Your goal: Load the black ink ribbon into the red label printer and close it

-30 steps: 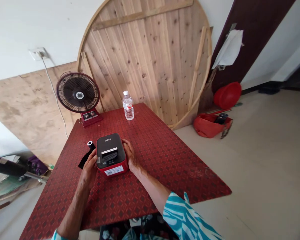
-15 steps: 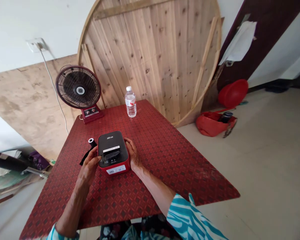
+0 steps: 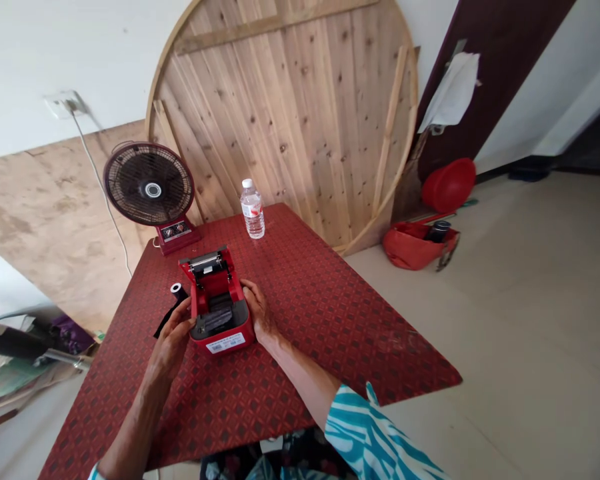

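Observation:
A small red and black label printer point(image 3: 219, 313) sits on the red patterned table point(image 3: 305, 307). Its lid stands open, tipped back, and the red inside with a dark paper bay shows. My left hand point(image 3: 173, 337) presses against the printer's left side, fingers curled on it. My right hand point(image 3: 256, 310) grips the right side. A small black roll point(image 3: 176, 289) with a dark strip trailing from it lies on the table just left of the printer.
A dark red table fan point(image 3: 151, 193) stands at the table's far left, and a clear water bottle point(image 3: 253, 209) stands at the far middle. A big round wooden tabletop point(image 3: 300, 113) leans on the wall. Red basins point(image 3: 430, 227) lie on the floor at right.
The printer's black lid was closed before; now it is swung up and back, showing the inside. Both hands stay at the printer's sides.

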{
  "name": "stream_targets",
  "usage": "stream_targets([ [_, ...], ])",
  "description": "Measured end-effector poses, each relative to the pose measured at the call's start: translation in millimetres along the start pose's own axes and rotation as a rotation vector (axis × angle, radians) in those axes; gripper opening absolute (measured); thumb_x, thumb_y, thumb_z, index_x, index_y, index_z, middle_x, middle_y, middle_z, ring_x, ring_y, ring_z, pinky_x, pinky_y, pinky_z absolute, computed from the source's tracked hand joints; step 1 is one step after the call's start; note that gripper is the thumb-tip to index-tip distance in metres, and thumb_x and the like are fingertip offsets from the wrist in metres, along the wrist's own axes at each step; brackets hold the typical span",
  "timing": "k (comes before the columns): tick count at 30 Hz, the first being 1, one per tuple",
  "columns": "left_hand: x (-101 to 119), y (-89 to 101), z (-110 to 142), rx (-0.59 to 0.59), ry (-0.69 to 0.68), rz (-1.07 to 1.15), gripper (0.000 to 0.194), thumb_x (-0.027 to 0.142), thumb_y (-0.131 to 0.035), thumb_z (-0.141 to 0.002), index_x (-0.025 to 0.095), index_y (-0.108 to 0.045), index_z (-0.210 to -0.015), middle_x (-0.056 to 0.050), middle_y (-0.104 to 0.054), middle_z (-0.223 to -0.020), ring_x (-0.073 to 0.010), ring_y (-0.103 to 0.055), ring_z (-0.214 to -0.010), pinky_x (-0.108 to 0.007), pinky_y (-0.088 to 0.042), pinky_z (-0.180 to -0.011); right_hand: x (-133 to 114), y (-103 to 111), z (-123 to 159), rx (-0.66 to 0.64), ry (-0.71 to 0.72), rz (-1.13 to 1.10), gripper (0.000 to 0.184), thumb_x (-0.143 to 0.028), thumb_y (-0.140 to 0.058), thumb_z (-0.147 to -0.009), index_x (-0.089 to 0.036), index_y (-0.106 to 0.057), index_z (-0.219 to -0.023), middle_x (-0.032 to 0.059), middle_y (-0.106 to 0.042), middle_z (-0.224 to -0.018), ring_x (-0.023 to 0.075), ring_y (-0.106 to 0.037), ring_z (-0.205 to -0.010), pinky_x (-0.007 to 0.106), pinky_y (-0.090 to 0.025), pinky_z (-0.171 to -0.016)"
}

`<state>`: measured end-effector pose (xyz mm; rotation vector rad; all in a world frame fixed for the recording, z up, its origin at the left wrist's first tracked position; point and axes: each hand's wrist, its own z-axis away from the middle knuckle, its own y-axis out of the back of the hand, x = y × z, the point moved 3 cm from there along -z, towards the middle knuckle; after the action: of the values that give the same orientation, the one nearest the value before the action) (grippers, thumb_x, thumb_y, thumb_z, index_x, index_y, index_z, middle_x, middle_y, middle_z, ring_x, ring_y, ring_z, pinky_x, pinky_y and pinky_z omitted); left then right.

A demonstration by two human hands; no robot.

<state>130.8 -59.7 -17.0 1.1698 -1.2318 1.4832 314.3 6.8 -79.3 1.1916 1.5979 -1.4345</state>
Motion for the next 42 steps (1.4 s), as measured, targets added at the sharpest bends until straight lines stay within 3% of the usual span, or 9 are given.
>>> stream_targets([
  [6,33,-3.1,-5,0.027,-0.168,-0.342,0.051,0.04,-0.08,-0.064,0.023,-0.069,-0.111,-0.007,-0.071,-0.109,-0.0265,-0.065,-0.101,-0.032,-0.051,-0.083,-12,-1,2,0.003,0.024,0.036,0.035,-0.047,-0.051,-0.086,-0.026,-0.066,-0.11,0.0027,-0.065,-0.114,0.0222,-0.056,-0.111,0.037,-0.039,-0.101],
  [10,60,-38.0,-29,-0.143,-0.315,-0.676,0.019,0.033,-0.076,-0.065,0.027,-0.077,-0.083,-0.005,-0.074,-0.089,-0.0272,-0.065,-0.093,-0.032,-0.049,-0.085,-14,-1,2,-0.004,0.023,0.026,0.035,-0.047,-0.052,-0.086,-0.026,-0.066,-0.11,0.0014,-0.066,-0.112,0.0213,-0.056,-0.111,0.035,-0.038,-0.101],
  [13,64,-63.0,-51,-0.289,-0.356,-0.931,0.014,0.026,-0.074,-0.063,0.029,-0.077,-0.076,-0.005,-0.075,-0.08,-0.0273,-0.067,-0.079,-0.032,-0.048,-0.075,-14,-2,1,-0.026,0.035,0.035,0.034,-0.046,-0.05,-0.087,-0.026,-0.065,-0.11,0.0017,-0.067,-0.11,0.0213,-0.056,-0.111,0.036,-0.038,-0.101],
  [16,57,-73.2,-68,-0.393,-0.314,-1.129,0.012,0.019,-0.071,-0.06,0.029,-0.074,-0.067,-0.004,-0.072,-0.068,-0.0249,-0.065,-0.063,-0.03,-0.044,-0.064,-14,-2,-1,-0.034,0.047,0.041,0.032,-0.043,-0.049,-0.087,-0.025,-0.066,-0.108,0.0026,-0.066,-0.111,0.0218,-0.055,-0.111,0.036,-0.038,-0.101],
  [23,47,-66.1,-77,-0.374,-0.295,-1.093,0.021,0.013,-0.074,-0.05,0.028,-0.07,-0.064,-0.001,-0.068,-0.061,-0.0211,-0.061,-0.057,-0.027,-0.042,-0.06,-13,-1,0,-0.019,0.032,0.039,0.034,-0.044,-0.05,-0.085,-0.024,-0.066,-0.108,0.003,-0.066,-0.11,0.022,-0.056,-0.11,0.036,-0.039,-0.1],
  [31,69,-69.1,-47,-0.343,-0.386,-0.979,0.034,0.02,-0.076,-0.057,0.028,-0.075,-0.089,-0.006,-0.071,-0.091,-0.0267,-0.064,-0.085,-0.034,-0.047,-0.084,-12,0,0,-0.016,0.008,0.025,0.034,-0.045,-0.052,-0.084,-0.025,-0.066,-0.108,0.0027,-0.067,-0.11,0.0225,-0.056,-0.111,0.038,-0.038,-0.101],
  [35,96,-42.6,-25,-0.234,-0.444,-0.913,0.043,0.032,-0.078,-0.06,0.026,-0.074,-0.102,-0.005,-0.068,-0.094,-0.024,-0.064,-0.084,-0.034,-0.049,-0.083,-6,1,-1,-0.003,-0.009,0.002,0.034,-0.046,-0.054,-0.084,-0.025,-0.067,-0.107,0.0025,-0.066,-0.112,0.0228,-0.056,-0.111,0.038,-0.04,-0.1],
  [39,123,18.9,-17,0.036,-0.426,-0.827,0.047,0.042,-0.076,-0.062,0.022,-0.069,-0.104,-0.004,-0.068,-0.092,-0.0215,-0.066,-0.079,-0.032,-0.052,-0.075,0,2,-1,-0.018,-0.018,-0.022,0.035,-0.047,-0.055,-0.084,-0.026,-0.066,-0.109,0.0025,-0.067,-0.112,0.0235,-0.057,-0.109,0.038,-0.043,-0.096],
  [42,125,63.5,-24,0.189,-0.36,-0.703,0.052,0.044,-0.078,-0.058,0.019,-0.064,-0.102,-0.003,-0.07,-0.086,-0.0203,-0.067,-0.076,-0.032,-0.053,-0.073,3,2,-1,-0.015,-0.035,-0.048,0.036,-0.048,-0.057,-0.083,-0.026,-0.066,-0.11,0.0026,-0.069,-0.107,0.0238,-0.059,-0.105,0.037,-0.046,-0.091],
])
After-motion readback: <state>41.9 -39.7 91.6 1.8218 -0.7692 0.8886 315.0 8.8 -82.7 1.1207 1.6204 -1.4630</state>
